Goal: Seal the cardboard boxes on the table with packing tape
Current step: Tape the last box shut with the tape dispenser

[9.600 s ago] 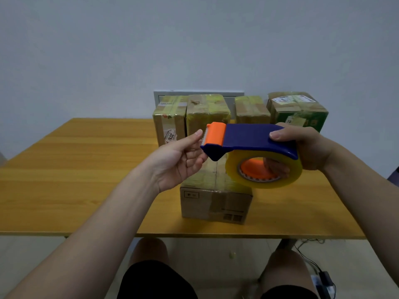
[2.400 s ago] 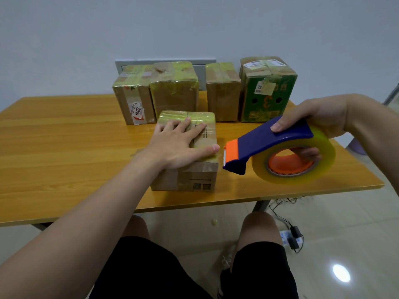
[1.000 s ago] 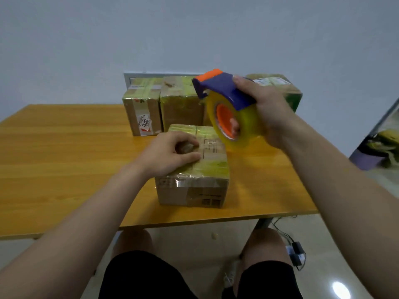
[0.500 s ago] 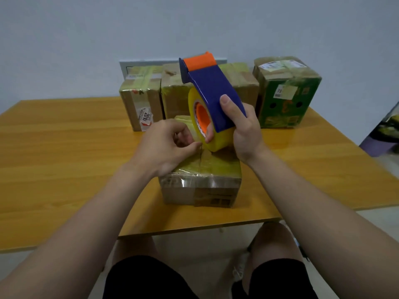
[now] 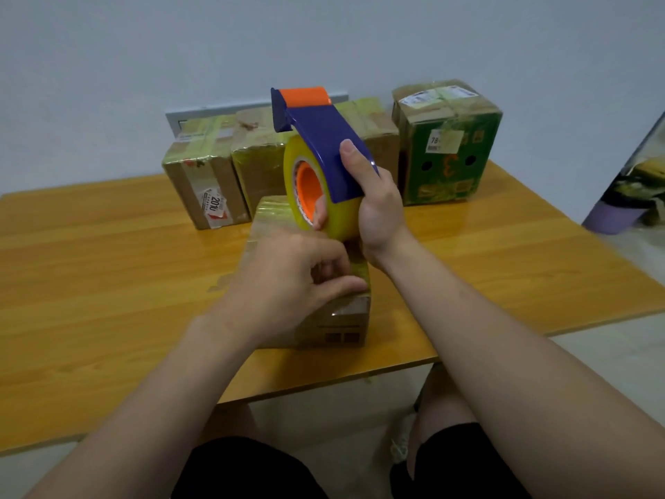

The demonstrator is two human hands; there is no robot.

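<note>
Right hand (image 5: 378,210) grips the tape dispenser (image 5: 324,145) above the box (image 5: 334,318); left hand (image 5: 288,279) pinches the thin, sticky tape end just below. Light, stiff box: brace its top.

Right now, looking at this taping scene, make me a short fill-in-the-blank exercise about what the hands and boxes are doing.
1. The right hand holds the blue and ____ tape dispenser.
2. The left hand rests on the near box, which lies on the ____.
3. Behind it, ____ boxes stand in a row.
4. The box with the number 3 is mostly ____.

Missing words: orange; table; four; green
</note>
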